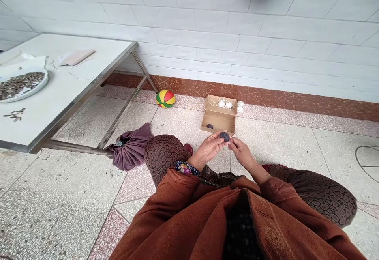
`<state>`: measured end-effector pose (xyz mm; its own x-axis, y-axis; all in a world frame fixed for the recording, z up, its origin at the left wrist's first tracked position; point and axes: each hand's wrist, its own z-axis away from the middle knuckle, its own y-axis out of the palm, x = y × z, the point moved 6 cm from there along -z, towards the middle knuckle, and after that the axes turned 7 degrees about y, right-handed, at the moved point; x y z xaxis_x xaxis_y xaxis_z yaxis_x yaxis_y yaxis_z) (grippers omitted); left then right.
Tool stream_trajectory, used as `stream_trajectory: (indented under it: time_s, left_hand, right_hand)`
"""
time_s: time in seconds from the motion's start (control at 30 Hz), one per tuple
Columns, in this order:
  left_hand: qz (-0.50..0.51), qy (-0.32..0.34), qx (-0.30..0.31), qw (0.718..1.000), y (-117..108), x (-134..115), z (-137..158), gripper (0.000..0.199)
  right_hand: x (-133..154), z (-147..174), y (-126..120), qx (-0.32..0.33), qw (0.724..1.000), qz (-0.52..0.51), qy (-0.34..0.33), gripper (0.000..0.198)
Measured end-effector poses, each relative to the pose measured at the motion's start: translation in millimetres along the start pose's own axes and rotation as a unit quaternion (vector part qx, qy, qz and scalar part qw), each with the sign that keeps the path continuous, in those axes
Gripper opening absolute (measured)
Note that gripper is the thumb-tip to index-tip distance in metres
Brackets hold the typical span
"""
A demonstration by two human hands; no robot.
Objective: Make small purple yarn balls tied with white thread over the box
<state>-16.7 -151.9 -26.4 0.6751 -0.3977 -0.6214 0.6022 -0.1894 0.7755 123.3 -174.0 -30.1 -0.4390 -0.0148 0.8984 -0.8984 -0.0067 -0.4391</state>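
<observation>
Rust-brown cloth jacket [183, 220], nearest. Grips small dark-grey ball [224, 136], seemingly yarn, between fingers of left hand [209, 149], near open brown cardboard box [219, 122]; pinches at its edge with right hand [241, 152]. Probably calls for light, steady pressure.

There's that small, round, dark-grey yarn ball [224, 136], matt and fibrous! The open brown cardboard box [223, 120] looks dull and smooth. I'm seeing sheen on the white rectangular wall tiles [183, 23], bare metal on the silvery table frame [122, 113], and matt weave across the rust-brown cloth coat [189, 224].
</observation>
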Motion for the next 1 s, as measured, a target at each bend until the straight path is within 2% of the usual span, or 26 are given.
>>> stream_trajectory:
  time_s: [0.23,0.4,0.6,0.7,0.83,1.0]
  left_hand:
    - [-0.010,0.017,-0.042,0.999,-8,-3,0,0.045]
    - [-0.032,0.008,-0.043,0.999,-10,-2,-1,0.051]
    - [-0.149,0.048,-0.072,0.985,-21,-7,-5,0.057]
    - [-0.217,0.071,-0.055,0.972,-19,-11,-5,0.053]
    - [-0.232,0.067,-0.038,0.970,-15,-8,-6,0.047]
    - [-0.204,0.013,0.008,0.979,-6,1,-3,0.043]
  right_hand:
    - [-2,15,3,0.020,0.993,0.101,-0.061,0.029]
    - [5,21,3,0.037,0.983,0.146,-0.109,0.023]
    - [34,22,-2,0.049,0.974,0.147,-0.165,0.019]
    - [43,20,-12,0.020,0.976,0.138,-0.166,0.017]
    - [43,12,-31,-0.044,0.978,0.141,-0.144,0.018]
    - [39,5,-41,-0.079,0.978,0.137,-0.135,0.019]
